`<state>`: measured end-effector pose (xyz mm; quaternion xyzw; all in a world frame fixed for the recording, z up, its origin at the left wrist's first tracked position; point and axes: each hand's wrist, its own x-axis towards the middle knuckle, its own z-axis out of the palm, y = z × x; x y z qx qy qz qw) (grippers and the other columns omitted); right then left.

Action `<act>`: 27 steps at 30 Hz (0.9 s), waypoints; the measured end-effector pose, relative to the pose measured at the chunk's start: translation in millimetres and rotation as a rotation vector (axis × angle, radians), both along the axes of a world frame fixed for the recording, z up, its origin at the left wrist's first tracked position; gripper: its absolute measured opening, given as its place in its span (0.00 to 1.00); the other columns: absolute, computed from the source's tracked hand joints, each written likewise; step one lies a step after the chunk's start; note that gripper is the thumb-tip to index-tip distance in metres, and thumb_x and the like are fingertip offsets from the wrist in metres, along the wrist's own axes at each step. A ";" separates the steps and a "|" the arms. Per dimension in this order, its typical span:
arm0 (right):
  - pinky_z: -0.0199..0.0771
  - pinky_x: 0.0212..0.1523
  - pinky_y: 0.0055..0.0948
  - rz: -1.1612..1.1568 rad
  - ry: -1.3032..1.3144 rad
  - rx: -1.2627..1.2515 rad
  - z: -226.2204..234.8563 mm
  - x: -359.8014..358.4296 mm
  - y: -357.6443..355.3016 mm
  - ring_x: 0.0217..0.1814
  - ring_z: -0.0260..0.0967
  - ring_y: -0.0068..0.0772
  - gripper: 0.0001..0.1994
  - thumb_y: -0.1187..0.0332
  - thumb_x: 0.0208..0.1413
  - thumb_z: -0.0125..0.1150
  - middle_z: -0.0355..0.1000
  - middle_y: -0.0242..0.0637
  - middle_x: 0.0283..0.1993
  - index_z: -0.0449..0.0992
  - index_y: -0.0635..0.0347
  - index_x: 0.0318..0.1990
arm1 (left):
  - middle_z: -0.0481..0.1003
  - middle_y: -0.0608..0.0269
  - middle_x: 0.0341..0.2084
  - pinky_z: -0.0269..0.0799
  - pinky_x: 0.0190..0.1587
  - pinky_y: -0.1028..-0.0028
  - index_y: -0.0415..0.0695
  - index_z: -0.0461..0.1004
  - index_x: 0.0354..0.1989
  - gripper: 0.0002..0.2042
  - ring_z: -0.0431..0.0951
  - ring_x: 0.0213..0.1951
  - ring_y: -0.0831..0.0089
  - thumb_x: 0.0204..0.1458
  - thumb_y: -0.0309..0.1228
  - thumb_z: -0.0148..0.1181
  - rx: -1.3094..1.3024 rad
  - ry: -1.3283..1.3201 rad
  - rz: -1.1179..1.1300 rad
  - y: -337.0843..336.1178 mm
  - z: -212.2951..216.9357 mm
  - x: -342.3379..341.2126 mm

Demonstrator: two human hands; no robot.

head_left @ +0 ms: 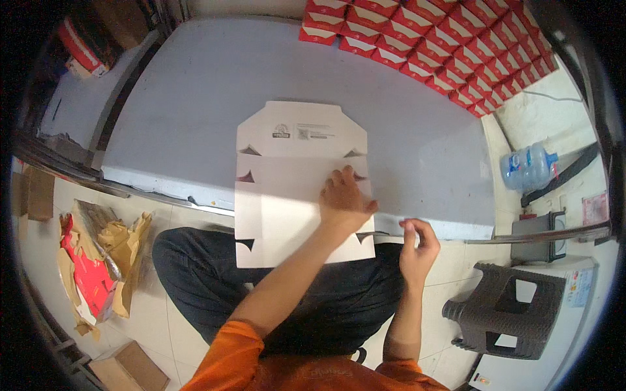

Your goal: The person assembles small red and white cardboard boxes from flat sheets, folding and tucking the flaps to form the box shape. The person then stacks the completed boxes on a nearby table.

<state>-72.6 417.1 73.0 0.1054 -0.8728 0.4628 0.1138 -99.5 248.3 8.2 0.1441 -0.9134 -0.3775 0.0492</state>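
Note:
A flat white cardboard box blank with cut notches along its sides lies on the table's near edge and overhangs my lap. Grey print and a square code mark its far flap. My left hand rests on the right half of the blank, palm down, fingers slightly bent and holding nothing. Just beyond the blank's right edge, my right hand is raised near the table edge. Its fingers are loosely curled and apart, with nothing visible in them.
Many red and white boxes stand in rows at the table's far right. On the floor at left lie torn brown paper and red card and a cardboard box. To the right are stacked dark stools and a water bottle.

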 end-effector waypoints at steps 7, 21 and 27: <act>0.69 0.41 0.22 -0.068 -0.092 -0.165 -53.3 57.9 43.1 0.39 0.70 0.23 0.04 0.73 0.58 0.58 0.74 0.36 0.35 0.74 0.66 0.36 | 0.77 0.49 0.32 0.73 0.40 0.65 0.32 0.71 0.47 0.25 0.78 0.33 0.58 0.52 0.45 0.60 0.325 -0.113 -0.158 -59.2 14.3 34.5; 0.76 0.37 0.30 0.197 0.299 0.131 38.3 79.1 -48.2 0.36 0.75 0.37 0.16 0.73 0.47 0.66 0.73 0.41 0.47 0.78 0.54 0.47 | 0.77 0.43 0.35 0.76 0.34 0.64 0.34 0.57 0.56 0.21 0.81 0.32 0.55 0.55 0.23 0.55 0.267 0.325 -0.120 -24.9 124.7 136.8; 0.69 0.36 0.19 0.427 -0.290 -0.393 46.1 76.3 -45.3 0.32 0.66 0.25 0.09 0.77 0.49 0.65 0.68 0.39 0.36 0.68 0.63 0.28 | 0.73 0.40 0.43 0.71 0.48 0.58 0.37 0.51 0.64 0.35 0.75 0.44 0.43 0.46 0.23 0.59 0.244 0.311 -0.544 -44.4 125.2 154.5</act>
